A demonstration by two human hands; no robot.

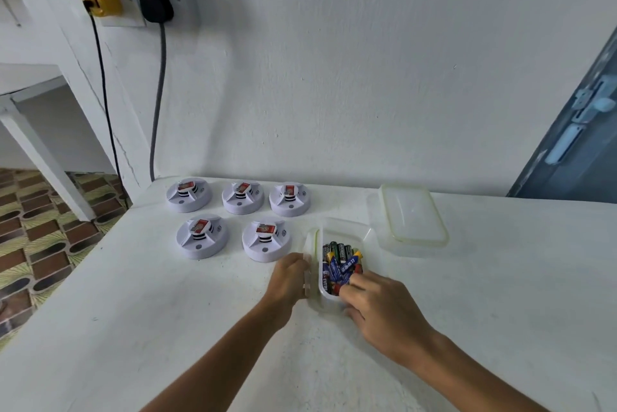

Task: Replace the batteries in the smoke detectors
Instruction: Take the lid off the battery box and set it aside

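Note:
Several white round smoke detectors, each with a red label on top, lie in two rows on the white table; the nearest one is just left of a clear plastic box. The box holds several batteries, blue and dark green. My left hand grips the box's left wall. My right hand reaches into the box's near end, its fingertips among the batteries; whether it holds one is hidden.
The box's clear lid lies upside down at the back right. The white table meets a white wall. A yellow plug and a black plug with hanging cables sit at upper left. The table's left edge drops to a patterned floor.

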